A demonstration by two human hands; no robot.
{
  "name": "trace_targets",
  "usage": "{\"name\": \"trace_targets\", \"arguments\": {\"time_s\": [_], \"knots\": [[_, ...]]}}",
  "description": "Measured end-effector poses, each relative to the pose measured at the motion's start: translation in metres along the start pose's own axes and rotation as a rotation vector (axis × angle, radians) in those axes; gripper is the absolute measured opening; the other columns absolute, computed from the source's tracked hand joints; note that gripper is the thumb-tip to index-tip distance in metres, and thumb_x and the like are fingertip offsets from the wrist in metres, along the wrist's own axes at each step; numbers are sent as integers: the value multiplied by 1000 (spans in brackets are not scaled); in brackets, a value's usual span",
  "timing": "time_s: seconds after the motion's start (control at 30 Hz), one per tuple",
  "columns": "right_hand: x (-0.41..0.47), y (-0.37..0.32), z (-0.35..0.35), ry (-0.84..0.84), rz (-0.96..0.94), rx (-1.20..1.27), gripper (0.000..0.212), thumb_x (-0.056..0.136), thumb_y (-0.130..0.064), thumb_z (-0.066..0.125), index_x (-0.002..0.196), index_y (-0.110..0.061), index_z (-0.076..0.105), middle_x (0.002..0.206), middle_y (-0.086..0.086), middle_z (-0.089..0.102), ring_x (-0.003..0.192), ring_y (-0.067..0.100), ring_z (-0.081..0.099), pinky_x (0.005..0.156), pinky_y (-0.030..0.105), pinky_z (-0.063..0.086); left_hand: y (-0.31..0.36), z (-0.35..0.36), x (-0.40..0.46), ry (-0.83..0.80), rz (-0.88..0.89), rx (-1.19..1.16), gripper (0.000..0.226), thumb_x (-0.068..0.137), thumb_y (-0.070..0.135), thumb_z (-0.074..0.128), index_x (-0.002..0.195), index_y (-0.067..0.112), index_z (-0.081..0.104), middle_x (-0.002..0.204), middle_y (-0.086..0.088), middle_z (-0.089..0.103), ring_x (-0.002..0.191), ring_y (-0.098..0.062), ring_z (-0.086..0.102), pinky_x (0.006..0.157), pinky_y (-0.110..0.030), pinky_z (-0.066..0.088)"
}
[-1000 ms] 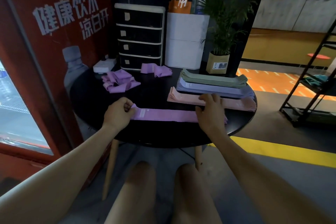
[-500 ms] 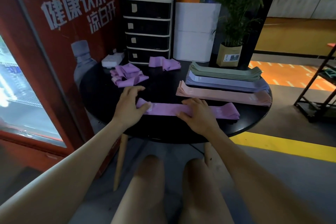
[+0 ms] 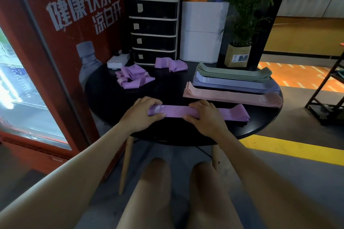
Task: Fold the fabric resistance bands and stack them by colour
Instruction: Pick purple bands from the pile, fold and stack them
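A purple fabric band (image 3: 176,111) lies flat along the near edge of the round black table (image 3: 104,95). My left hand (image 3: 143,113) grips its left end, thumb below and fingers over the top. My right hand (image 3: 204,117) grips the band near its middle; the right end lies free past it. Behind it sit three neat stacks: pink (image 3: 232,96), lavender-blue (image 3: 234,84) and green (image 3: 234,72). Unfolded purple bands lie in a heap (image 3: 133,78) at the back left, and another (image 3: 171,64) lies further back.
A black drawer unit (image 3: 153,29), a white box (image 3: 202,31), a potted plant (image 3: 238,54) and a white power strip (image 3: 118,61) stand at the table's back. A red vending cabinet (image 3: 55,42) is on the left, a black shelf (image 3: 329,87) on the right. My knees are below the table.
My right hand slid left along the purple band from its right end to its middle. My left hand stays at the left end. The camera has shifted, so the table sits lower in view.
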State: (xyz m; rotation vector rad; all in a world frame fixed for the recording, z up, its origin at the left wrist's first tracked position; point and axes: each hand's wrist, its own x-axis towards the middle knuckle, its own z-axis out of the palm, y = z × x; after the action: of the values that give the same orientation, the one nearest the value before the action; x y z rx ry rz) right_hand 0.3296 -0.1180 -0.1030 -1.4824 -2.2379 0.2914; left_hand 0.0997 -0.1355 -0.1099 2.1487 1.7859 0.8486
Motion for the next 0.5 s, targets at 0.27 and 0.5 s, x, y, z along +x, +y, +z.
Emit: {"name": "trace_targets", "arguments": {"time_s": [0.27, 0.5], "knots": [[22, -13, -11, 26, -14, 80, 41, 89, -33, 60, 125, -14, 57, 129, 8, 51, 120, 28, 47, 101, 37, 39, -6, -17, 15, 63, -2, -216, 32, 87, 34, 61, 116, 21, 58, 126, 3, 51, 117, -9, 44, 99, -21, 33], [93, -50, -11, -8, -45, 195, 35, 87, -19, 62, 121, -10, 59, 123, 11, 56, 112, 25, 56, 97, 34, 44, -35, -47, 54, 197, -41, -79, 27, 88, 23, 62, 114, 14, 61, 119, -3, 54, 106, -10, 49, 90, -22, 36]]}}
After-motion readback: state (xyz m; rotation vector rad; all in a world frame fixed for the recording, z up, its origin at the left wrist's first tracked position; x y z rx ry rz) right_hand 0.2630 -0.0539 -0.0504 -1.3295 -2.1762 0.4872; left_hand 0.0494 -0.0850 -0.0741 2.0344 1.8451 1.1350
